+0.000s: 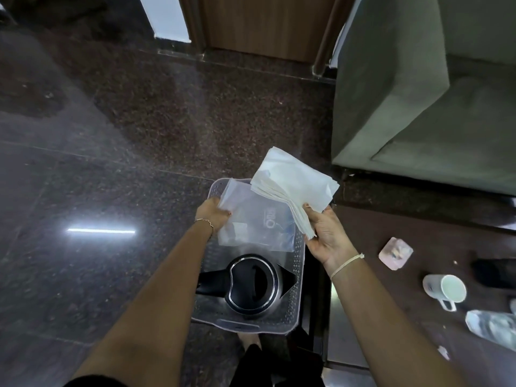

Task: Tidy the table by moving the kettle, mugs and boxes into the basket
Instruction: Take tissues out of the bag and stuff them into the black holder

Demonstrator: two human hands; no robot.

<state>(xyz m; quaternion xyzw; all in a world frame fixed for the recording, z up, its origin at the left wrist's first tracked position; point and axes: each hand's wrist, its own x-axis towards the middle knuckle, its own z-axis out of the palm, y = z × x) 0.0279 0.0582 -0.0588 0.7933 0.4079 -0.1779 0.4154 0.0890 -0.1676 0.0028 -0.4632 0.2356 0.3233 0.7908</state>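
Note:
A clear perforated plastic basket (298,289) stands on the dark floor below me. A black kettle (252,284) with a chrome ring sits in its near half. My left hand (213,212) grips the left edge of a translucent plastic packet (257,222) held over the basket's far half. My right hand (325,234) holds a stack of white paper napkins (294,182) above the basket's far right corner. On the brown table to the right lie a white mug (445,289) on its side and a small pink box (395,252).
A crumpled clear plastic bottle (492,329) lies at the table's right edge, and a black object (494,272) sits behind the mug. A grey-green sofa (418,93) stands beyond the table. A wooden door (262,23) is at the far wall. My foot (250,342) is just below the basket.

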